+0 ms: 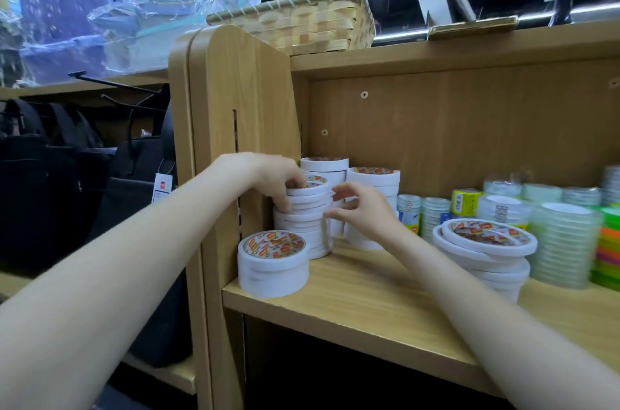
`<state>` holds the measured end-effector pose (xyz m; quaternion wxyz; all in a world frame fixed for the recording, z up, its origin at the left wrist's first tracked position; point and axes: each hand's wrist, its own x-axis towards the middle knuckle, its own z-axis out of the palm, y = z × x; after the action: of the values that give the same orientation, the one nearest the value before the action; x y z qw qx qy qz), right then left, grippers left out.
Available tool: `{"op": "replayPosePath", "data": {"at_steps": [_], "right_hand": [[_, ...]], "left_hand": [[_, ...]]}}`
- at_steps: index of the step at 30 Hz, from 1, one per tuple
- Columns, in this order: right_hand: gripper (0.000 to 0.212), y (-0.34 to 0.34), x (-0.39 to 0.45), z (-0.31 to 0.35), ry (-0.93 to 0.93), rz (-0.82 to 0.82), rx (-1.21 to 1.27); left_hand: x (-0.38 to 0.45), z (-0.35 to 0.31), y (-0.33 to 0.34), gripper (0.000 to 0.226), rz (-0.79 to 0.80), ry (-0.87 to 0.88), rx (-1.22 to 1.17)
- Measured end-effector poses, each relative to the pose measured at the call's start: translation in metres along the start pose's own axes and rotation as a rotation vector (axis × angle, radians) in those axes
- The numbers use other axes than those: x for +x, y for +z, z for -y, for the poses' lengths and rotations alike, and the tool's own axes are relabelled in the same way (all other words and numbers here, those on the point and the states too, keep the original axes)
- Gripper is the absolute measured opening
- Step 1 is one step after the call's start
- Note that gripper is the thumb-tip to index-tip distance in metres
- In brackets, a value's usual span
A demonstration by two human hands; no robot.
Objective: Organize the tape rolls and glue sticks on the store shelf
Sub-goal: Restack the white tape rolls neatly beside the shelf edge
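Over on the far left there's a row of dark bags [67,181] hanging on the next rack, one with a white price tag [162,186]. Up top, some plastic-wrapped bins [100,13], then a woven basket [302,20] sitting on the wooden shelf unit [335,305].

On the shelf board itself, at the front left corner, there's a short stack of white tape rolls [272,263]. Right behind it is a taller, kinda wobbly stack of thin rolls [307,218]. The left hand [278,179] is curled over the upper left side of that stack, fingers gripping the top few rolls. The right hand [364,208] is on the stack's right side, fingers loosely bent with the tips at the edge of the rolls, steadying more than grabbing. Two more white stacks [372,181] stand behind, against the back panel.

Further right: clear tape rolls [436,218], a leaning pile of wider white rolls [486,252], more clear stacks [563,241], and bright neon stuff [609,248] at the edge. Can't spot any glue sticks for sure.
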<state>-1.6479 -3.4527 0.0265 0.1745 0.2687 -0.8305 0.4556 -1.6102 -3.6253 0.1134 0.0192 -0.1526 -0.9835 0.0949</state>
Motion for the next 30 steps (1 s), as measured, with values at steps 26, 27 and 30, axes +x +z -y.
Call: {"op": "replayPosePath", "data": {"at_steps": [26, 27, 30], "right_hand": [[0.095, 0.012, -0.002, -0.001, -0.016, 0.115, -0.034], [0.096, 0.011, -0.002, -0.002, -0.012, 0.128, -0.032], [0.098, 0.010, -0.003, -0.004, -0.008, 0.163, -0.047]], "left_hand": [[0.021, -0.007, 0.000, 0.027, 0.150, -0.034, 0.130], [0.020, -0.007, 0.000, 0.028, 0.141, -0.028, 0.123], [0.015, -0.004, 0.006, 0.041, 0.045, 0.001, 0.046]]}}
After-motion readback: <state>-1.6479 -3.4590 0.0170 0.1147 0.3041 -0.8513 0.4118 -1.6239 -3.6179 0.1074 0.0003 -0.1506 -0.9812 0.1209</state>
